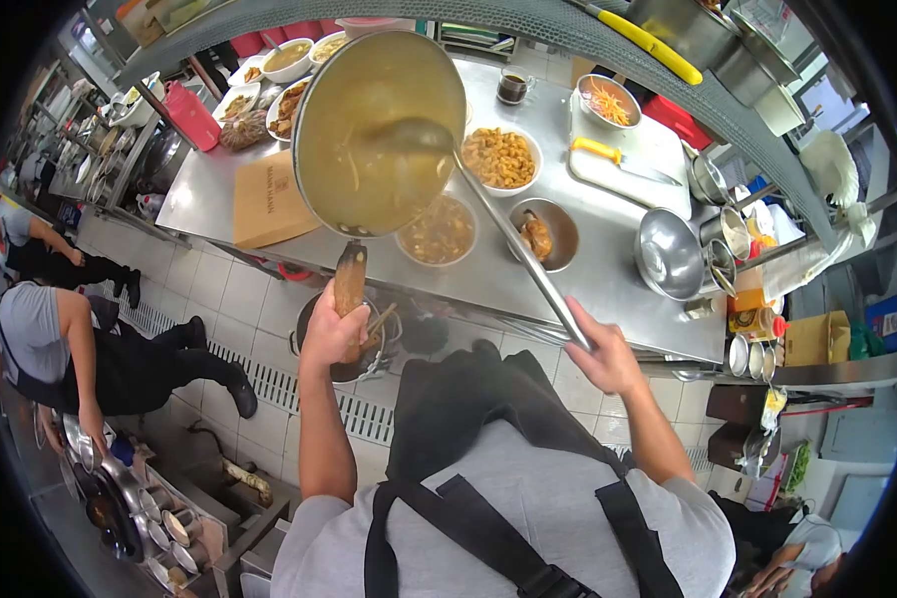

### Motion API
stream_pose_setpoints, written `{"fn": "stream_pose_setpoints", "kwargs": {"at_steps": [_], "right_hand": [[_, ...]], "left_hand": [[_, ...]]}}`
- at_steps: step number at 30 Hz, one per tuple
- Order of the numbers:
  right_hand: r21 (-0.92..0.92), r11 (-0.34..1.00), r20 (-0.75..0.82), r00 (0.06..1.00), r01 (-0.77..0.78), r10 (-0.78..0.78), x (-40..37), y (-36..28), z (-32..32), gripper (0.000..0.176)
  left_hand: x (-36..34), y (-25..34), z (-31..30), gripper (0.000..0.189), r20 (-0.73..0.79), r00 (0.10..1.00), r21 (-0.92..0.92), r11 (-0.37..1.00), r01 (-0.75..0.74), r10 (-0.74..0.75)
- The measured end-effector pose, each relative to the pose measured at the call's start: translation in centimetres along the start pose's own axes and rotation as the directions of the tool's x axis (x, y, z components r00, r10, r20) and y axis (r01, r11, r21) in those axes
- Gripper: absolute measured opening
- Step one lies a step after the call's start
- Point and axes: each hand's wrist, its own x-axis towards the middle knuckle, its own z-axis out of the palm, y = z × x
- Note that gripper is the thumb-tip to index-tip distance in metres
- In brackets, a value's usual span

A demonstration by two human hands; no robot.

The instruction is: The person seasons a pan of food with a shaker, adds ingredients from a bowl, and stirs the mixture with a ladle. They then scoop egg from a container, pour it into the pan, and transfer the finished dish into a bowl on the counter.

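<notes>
My left hand (331, 329) is wrapped round the wooden handle (350, 277) of a large pan (344, 110) holding yellowish broth, tilted so its inside shows. In my right hand (604, 351) is the end of a long metal ladle (518, 244), whose bowl dips into the broth. Just below the pan, on the steel counter, stands a white bowl (437, 231) of soup with pieces in it. Beside it are a bowl of browned pieces (503, 159) and a metal bowl with a piece of cooked meat (536, 237).
A cutting board (628, 189) carries a yellow-handled knife (598, 150). Metal bowls (670, 253) stand at the counter's right. A shelf edge (528, 32) crosses overhead. Below the counter is a pot (354, 374). Co-workers (45, 339) are at left and lower right.
</notes>
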Motion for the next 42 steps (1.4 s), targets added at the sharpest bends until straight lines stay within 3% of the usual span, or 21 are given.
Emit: {"fn": "stream_pose_setpoints", "kwargs": {"at_steps": [1,4,6,8,9,11,13,14,16,20,23,29,31,33,37,38,39,40,41,42], "right_hand": [[0.062,0.995,-0.059,0.996,0.075,-0.072,1.2,0.3,0.9,0.065],[0.137,0.99,-0.041,0.999,0.039,-0.034,3.8,-0.3,1.9,0.066],[0.149,0.982,-0.058,0.993,0.115,-0.108,4.1,0.7,2.5,0.066],[0.007,0.985,-0.007,0.985,0.171,-0.171,3.5,2.0,2.1,0.067],[-0.079,0.959,-0.035,0.961,0.271,-0.274,3.0,3.2,1.9,0.068],[-0.223,0.948,0.037,0.974,0.226,-0.224,1.3,4.3,-0.4,0.07],[-0.451,0.851,0.053,0.96,0.27,-0.276,-0.4,4.4,-3.3,0.07],[-0.451,0.849,0.058,0.958,0.276,-0.281,-0.9,4.1,-4.7,0.07],[-0.635,0.739,0.078,0.97,0.226,-0.23,-1.7,3.5,-6.7,0.069],[-0.645,0.741,0.035,0.976,0.186,-0.214,-1.1,3.1,-7.7,0.066],[-0.582,0.788,-0.038,0.961,0.2,-0.272,0.7,2.5,-6.5,0.064],[-0.573,0.799,-0.003,0.974,0.184,-0.226,-0.8,1.6,-6.6,0.066],[-0.573,0.796,0.024,0.975,0.193,-0.219,-2.4,1.2,-7.5,0.066],[-0.559,0.821,0.04,0.993,0.115,-0.112,-3.9,0.7,-8.2,0.064],[-0.505,0.855,0.012,0.992,0.114,-0.125,-4.6,1.8,-7.4,0.066],[-0.334,0.934,0.003,0.991,0.125,-0.132,-4.0,2.4,-6.3,0.068],[-0.151,0.979,-0.003,0.99,0.137,-0.139,-3.3,3.1,-5.1,0.07],[0.003,0.987,0.008,0.987,0.161,-0.161,-2.2,4.2,-3.3,0.069],[0.159,0.971,0.021,0.982,0.18,-0.186,-1.1,4.6,-1.8,0.068],[0.241,0.97,0.14,0.987,0.042,-0.077,0.0,3.5,-1.2,0.067]], "left_hand": [[0.0,0.0,0.2,0.042,-0.005,1.0,-0.017,1.0,0.005,-0.005],[-0.3,0.2,0.6,0.043,0.005,1.0,-0.022,1.0,0.006,-0.006],[-0.5,0.8,0.9,0.043,0.009,1.0,-0.005,1.0,0.018,-0.018],[-0.8,1.2,1.1,0.043,0.004,0.999,0.007,0.999,0.034,-0.034],[-0.8,1.3,1.1,0.045,0.022,0.999,0.004,1.0,0.028,-0.028],[-1.2,1.4,1.0,0.046,0.02,1.0,-0.002,1.0,0.022,-0.022],[-1.4,1.5,0.8,0.044,0.027,1.0,0.011,1.0,0.016,-0.016],[-1.4,1.3,0.7,0.044,0.02,1.0,0.009,1.0,0.015,-0.015],[-1.5,0.7,0.3,0.043,0.009,1.0,0.063,0.998,0.024,-0.025],[-1.6,1.3,0.4,0.037,-0.024,0.999,0.069,0.997,0.034,-0.033],[-1.6,1.8,0.4,0.034,-0.058,0.997,0.118,0.992,0.052,-0.045],[-1.3,1.9,0.1,0.031,-0.06,0.998,0.153,0.988,0.016,-0.007],[-1.3,1.7,0.0,0.031,-0.058,0.998,0.134,0.991,0.002,0.006],[-1.3,1.6,0.0,0.031,-0.05,0.999,0.117,0.993,0.011,-0.005],[-1.3,0.5,0.4,0.031,-0.062,0.997,-0.02,0.999,0.034,-0.036],[-1.3,-0.1,0.7,0.031,-0.063,0.997,-0.022,0.999,0.037,-0.038],[-1.4,-0.7,1.1,0.031,-0.039,0.999,-0.155,0.988,0.008,-0.014],[-1.6,-1.3,1.8,0.032,-0.026,1.0,-0.288,0.957,-0.022,0.015],[-2.0,-1.7,2.7,0.032,-0.045,0.999,-0.292,0.956,-0.026,0.013],[-2.5,-1.8,3.9,0.033,-0.047,0.999,-0.415,0.909,-0.026,0.007]]}}
